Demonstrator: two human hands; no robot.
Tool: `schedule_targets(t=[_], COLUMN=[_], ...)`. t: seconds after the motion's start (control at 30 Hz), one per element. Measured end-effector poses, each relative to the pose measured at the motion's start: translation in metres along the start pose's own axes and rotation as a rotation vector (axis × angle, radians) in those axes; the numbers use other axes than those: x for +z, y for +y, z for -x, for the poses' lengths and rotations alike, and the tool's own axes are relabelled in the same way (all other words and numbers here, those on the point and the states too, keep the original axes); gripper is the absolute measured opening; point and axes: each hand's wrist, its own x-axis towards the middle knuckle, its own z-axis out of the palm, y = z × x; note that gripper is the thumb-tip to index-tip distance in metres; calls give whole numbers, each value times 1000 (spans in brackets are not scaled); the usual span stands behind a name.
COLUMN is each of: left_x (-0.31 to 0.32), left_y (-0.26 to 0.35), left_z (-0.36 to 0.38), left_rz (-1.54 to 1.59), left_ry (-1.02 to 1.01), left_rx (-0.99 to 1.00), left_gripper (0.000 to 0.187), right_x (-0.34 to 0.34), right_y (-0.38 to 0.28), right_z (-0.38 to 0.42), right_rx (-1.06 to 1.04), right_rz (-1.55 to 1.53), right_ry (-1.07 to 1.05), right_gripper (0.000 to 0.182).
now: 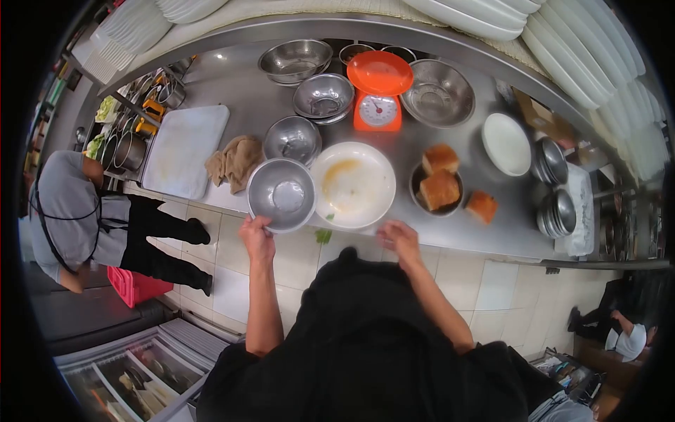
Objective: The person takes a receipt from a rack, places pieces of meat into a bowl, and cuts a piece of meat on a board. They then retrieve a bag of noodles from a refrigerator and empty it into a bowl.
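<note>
My left hand [258, 238] grips the near rim of an empty metal bowl [287, 195], which is held over the counter's front edge beside a large white plate [358, 184]. Yellow-brown residue and a bit of green lie on that plate. Near the plate's lower right rim is my right hand [399, 238], its fingers curled and blurred; whether they hold anything is unclear. Behind the held bowl sits another metal bowl [290, 139], with a brown cloth [236, 163] to its left. Bread pieces [439, 190] rest in a bowl, and another piece [481, 207] lies beside it.
An orange scale [380, 111] stands behind the plate among metal bowls [439, 93]. A white cutting board [184, 151] is at left, a white oval plate [506, 144] at right. One person [84, 211] stands left; another [628, 341] is at lower right. A shelf crosses above.
</note>
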Motion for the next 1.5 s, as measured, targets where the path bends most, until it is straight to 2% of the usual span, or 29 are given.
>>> schedule_targets(t=[0.07,0.17,0.27,0.3,0.4,0.5,0.6,0.77,0.97,1.17,1.27,1.37,1.47,1.5], left_x=[-2,3,17,21,14,27,51,59,67,62,63,69,87,96], left_y=[-3,0,3,1,-15,-16,-12,-14,-10,-13,-17,-12,-16,-17], left_z=[-3,-3,13,17,18,35,54,67,82,74,61,50,45,46], left_rz=[-5,-21,40,40,77,41,2,-34,-26,14,48,-10,-65,-86], left_ry=[-1,28,-2,24,-1,-4,104,65,103,93,75,-47,-133,-174], left_rx=[-2,7,-6,0,-25,-34,-32,-19,-18,-71,-62,-82,-87,-104], left_gripper=[23,23,21,19,17,16,18,15,15,15,15,15,16,18], right_x=[-31,-75,-85,-93,-101,-100,-100,-85,-74,-79,-73,-69,-87,-92], right_y=[2,-8,-45,-49,-51,-53,-65,-101,-102,-92,-95,-94,-59,-53], right_z=[6,-1,-2,-9,-35,-53,-73,-102,-133,-149,-129,-100,-78,-66], right_rx=[-33,-92,-114,-81,-50,-42,-52,-10,20,69,72,-47,-313,-322], right_rz=[-88,-191,-87,-65,-209,-162,-78,50,99,77,52,-56,24,63], right_ry=[166,416,423,323,164,195,126,96,59,-72,-20,129,224,268], right_gripper=[17,24,37,44,34,32,31,29,30,41,53,40,25,21])
